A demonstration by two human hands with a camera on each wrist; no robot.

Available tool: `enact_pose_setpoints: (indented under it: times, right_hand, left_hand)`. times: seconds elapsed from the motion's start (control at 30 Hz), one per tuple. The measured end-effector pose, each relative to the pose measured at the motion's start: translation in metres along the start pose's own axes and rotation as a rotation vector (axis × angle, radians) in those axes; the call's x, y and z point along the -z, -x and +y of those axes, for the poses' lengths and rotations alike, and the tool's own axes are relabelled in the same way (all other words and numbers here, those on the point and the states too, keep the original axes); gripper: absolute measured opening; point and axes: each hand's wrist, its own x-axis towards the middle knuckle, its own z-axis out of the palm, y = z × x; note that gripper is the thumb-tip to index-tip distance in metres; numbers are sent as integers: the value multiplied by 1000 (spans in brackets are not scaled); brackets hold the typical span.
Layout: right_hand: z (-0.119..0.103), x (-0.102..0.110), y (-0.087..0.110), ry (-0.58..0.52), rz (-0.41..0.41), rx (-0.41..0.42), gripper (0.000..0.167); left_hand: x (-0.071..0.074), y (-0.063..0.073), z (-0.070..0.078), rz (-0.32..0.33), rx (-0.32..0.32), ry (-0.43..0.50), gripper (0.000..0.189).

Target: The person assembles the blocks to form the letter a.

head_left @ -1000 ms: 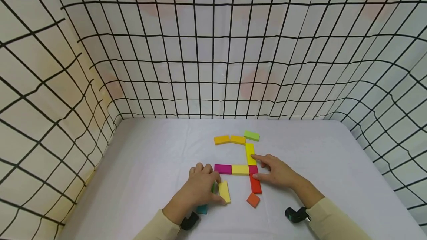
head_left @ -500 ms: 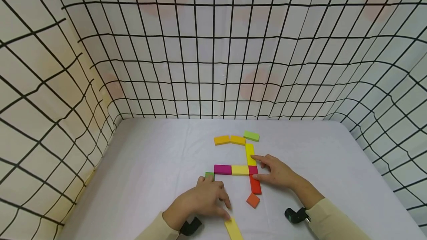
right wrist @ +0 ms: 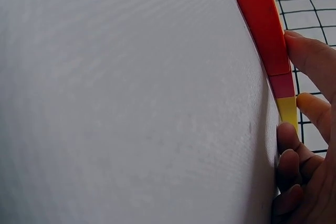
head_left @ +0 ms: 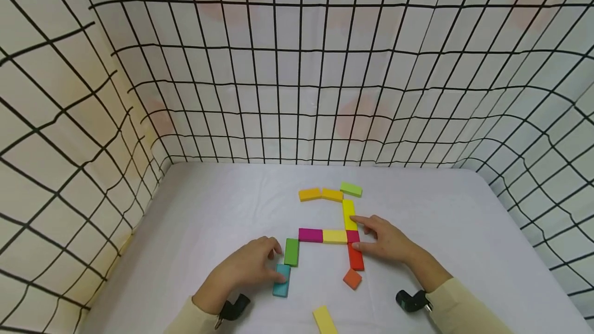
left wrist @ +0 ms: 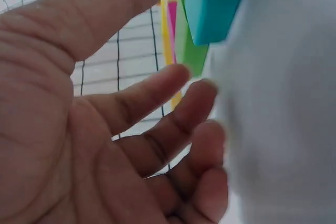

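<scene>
My left hand (head_left: 248,264) reaches in from the left, its thumb at the teal block (head_left: 280,288) and the other fingers loosely bent beside it. In the left wrist view these fingers hold nothing, and the teal block (left wrist: 218,6) lies past the thumb. A green block (head_left: 292,252) adjoins the teal one at its far end. My right hand (head_left: 390,240) touches the bright yellow block (head_left: 348,209) with its index finger and the red block (head_left: 356,262) with its thumb. Between those two blocks sits a small crimson piece (head_left: 352,236).
A row of a purple block (head_left: 310,235) and a pale yellow block (head_left: 334,236) runs left from the crimson piece. Behind lie two orange blocks (head_left: 310,195) and a lime block (head_left: 351,189). Nearer are an orange-red square (head_left: 352,279) and a loose pale yellow block (head_left: 325,320).
My left hand slid the loose pale yellow block toward the near edge, let it go, and moved left to the teal block. The green and teal blocks are uncovered. My right hand stayed put.
</scene>
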Motion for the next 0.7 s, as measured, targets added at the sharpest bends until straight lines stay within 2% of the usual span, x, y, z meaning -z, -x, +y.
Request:
enact_pose_setpoints:
  times: [0.1,0.3,0.57,0.7]
  right_hand:
    - [2,-1,-1,7,6,5,78]
    - [5,-2,-2,9,-2,-5,79]
    - [5,-2,-2,3,-4,-2,78]
    - [3,-2,-2,4,1,-9,78]
  left_hand:
    - [1,5,-7,-26,15,16,44]
    - [-3,11,-8,-53,-23,48,34]
    - [-18,7,-2,3,-17,2,36]
    - [-20,5,-1,11,-11,-5,37]
